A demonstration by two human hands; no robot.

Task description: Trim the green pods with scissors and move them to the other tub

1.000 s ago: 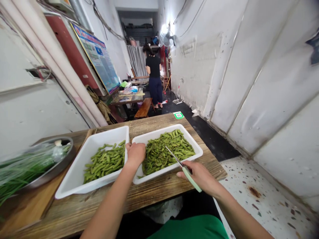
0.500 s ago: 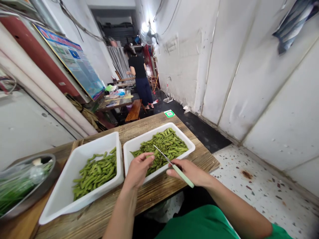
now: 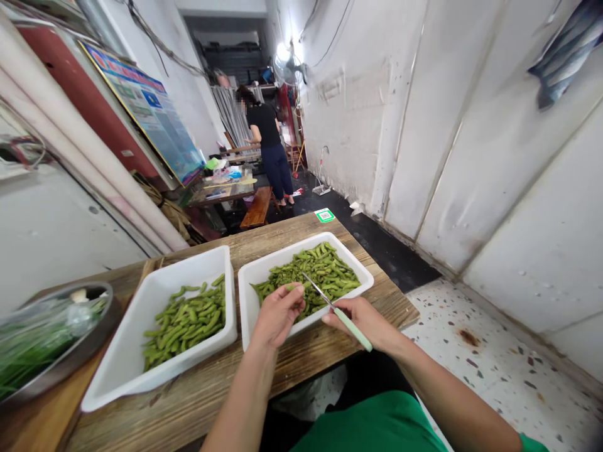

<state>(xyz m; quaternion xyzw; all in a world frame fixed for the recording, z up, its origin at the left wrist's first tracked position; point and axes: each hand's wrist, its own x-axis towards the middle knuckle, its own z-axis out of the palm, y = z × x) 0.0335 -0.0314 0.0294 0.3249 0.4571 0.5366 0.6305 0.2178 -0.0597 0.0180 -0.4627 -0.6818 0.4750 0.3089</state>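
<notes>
My right hand (image 3: 360,320) is closed around scissors with a pale green handle (image 3: 353,329). The thin metal blade points up and left, close to the fingertips of my left hand (image 3: 282,311). Those fingers are pinched on a green soybean pod (image 3: 304,285), which they partly cover. Both hands are over the near side of a white plastic tray (image 3: 245,314) heaped with green pods (image 3: 330,270). To its left, a second white tray (image 3: 117,361) contains a smaller pile of pods (image 3: 193,323).
The trays stand on a wooden table (image 3: 188,402). A metal basin (image 3: 101,339) with bagged green vegetables is at far left. Beyond the table are a bench (image 3: 257,207), a cluttered table (image 3: 221,190) and a person (image 3: 271,138) in dark clothes. A white wall (image 3: 414,157) runs along the right.
The view has shifted slightly, so the scene sits a little further right. Both hands keep nearly the same pose over the tray. The person at the back leans further forward.
</notes>
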